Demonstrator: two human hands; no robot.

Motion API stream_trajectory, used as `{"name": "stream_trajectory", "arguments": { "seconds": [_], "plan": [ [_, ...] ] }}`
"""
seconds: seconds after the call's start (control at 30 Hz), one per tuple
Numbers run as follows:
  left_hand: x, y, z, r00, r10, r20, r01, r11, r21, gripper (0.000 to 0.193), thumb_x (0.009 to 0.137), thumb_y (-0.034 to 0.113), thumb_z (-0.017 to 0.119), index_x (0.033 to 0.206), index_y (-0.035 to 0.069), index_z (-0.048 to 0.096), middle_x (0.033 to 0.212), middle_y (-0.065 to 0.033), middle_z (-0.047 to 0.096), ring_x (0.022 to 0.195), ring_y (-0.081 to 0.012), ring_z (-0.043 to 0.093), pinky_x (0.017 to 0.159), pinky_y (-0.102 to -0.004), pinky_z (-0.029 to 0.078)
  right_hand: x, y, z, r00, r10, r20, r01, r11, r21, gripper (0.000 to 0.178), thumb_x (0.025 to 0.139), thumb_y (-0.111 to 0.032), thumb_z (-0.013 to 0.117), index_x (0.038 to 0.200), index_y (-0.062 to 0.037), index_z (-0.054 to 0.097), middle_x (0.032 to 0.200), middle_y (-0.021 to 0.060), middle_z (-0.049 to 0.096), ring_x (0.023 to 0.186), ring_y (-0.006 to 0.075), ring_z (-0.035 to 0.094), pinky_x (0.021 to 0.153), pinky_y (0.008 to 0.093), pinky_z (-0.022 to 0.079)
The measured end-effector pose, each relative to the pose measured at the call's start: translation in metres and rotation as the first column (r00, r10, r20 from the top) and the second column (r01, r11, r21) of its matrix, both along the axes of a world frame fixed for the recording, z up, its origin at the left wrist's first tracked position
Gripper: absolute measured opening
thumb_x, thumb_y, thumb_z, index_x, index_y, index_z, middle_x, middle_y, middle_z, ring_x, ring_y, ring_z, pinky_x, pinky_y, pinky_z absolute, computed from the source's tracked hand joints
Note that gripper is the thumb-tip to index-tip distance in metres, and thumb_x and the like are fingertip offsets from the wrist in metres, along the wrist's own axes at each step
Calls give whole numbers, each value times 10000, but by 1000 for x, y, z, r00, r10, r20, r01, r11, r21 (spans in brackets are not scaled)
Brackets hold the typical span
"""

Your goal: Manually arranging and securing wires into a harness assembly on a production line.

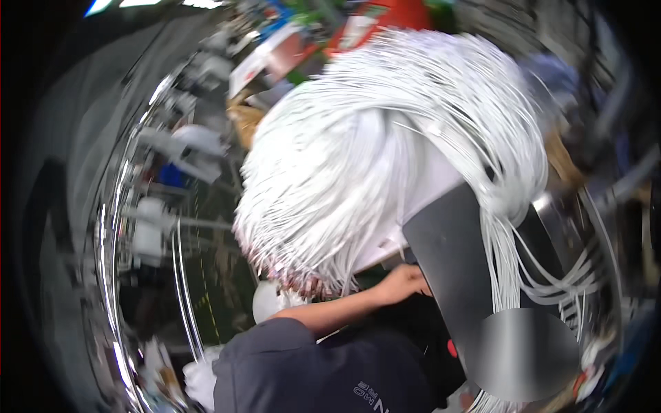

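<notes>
My left hand (405,283) reaches in from the lower left, the forearm bare below a dark short sleeve. Its fingers meet the edge of a dark flat panel (447,241), and blur and the panel hide their tips, so I cannot tell what they hold. Above the arm lies a very large bundle of thin white wires (323,151), bent over in an arch, with reddish-brown ends hanging close to the forearm. On the right, a narrower strand of the wires runs down over the panel and behind a grey metal disc (527,354). My right hand is out of view.
A pale board (434,172) shows under the wires. Red, green and white items (379,20) are heaped behind the bundle. Shiny metal rails (117,227) curve along the left. Loose wire loops (561,286) stick out at the right. A small red button-like spot (452,347) is beside the panel.
</notes>
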State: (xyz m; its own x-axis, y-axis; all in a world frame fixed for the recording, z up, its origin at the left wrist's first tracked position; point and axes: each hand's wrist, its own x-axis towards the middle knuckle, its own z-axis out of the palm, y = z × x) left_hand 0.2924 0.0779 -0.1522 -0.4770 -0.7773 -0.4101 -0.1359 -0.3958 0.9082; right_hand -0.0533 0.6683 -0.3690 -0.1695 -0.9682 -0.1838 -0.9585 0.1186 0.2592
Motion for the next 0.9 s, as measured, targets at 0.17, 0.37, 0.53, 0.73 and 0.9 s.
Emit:
{"name": "stream_trajectory", "arguments": {
  "seconds": [0.17, 0.37, 0.53, 0.73, 0.9],
  "plan": [
    [20, 14, -2, 994, 91, -67, -88, 995, 36, 256, 1006, 185, 646, 1087, -46, 722, 964, -69, 757, 870, -125, 694, 816, -299, 566, -11, -8, -16, 998, 61, 2, -61, 993, 105, 534, 907, -346, 724, 1305, -10, 604, 1285, 203, 667, 1197, 320, 616, 1092, 509, 412],
    [15, 13, -11, 981, 76, -176, -73, 997, 24, 325, 1034, 263, 635, 1064, -50, 718, 957, -75, 756, 883, -136, 700, 838, -297, 565, -42, -60, -10, 294, -470, 832, 656, 732, 182, 462, 916, -302, 707, 1250, 3, 614, 1154, 167, 692, 1072, 310, 628, 983, 451, 476],
    [1, 24, -23, 992, 79, -100, -81, 997, -19, 340, 1050, 292, 594, 916, -4, 695, 890, -67, 731, 831, -145, 699, 797, -308, 556, -88, -94, 37, 189, -534, 824, 547, 754, 363, 375, 952, -273, 662, 1221, -12, 646, 1075, 134, 703, 991, 281, 634, 928, 417, 509],
    [-25, 81, 21, 937, -348, 6, 312, 830, -462, 341, 1050, 261, 574, 798, 58, 684, 761, -99, 682, 760, -250, 688, 750, -344, 536, -74, -161, 227, -56, -672, 738, 562, 590, 580, 292, 997, -237, 609, 1188, -29, 685, 980, 95, 717, 894, 247, 641, 862, 375, 548],
    [-88, 60, 88, 829, -555, 63, 297, 343, -891, 446, 749, 495, 809, 931, 102, 700, 989, -62, 705, 982, -310, 678, 841, -410, 531, -36, -238, 355, -123, -88, 988, 816, 558, 151, 421, 1048, -369, 557, 874, -2, 671, 718, 66, 648, 628, 157, 610, 575, 281, 475]
  ]
}}
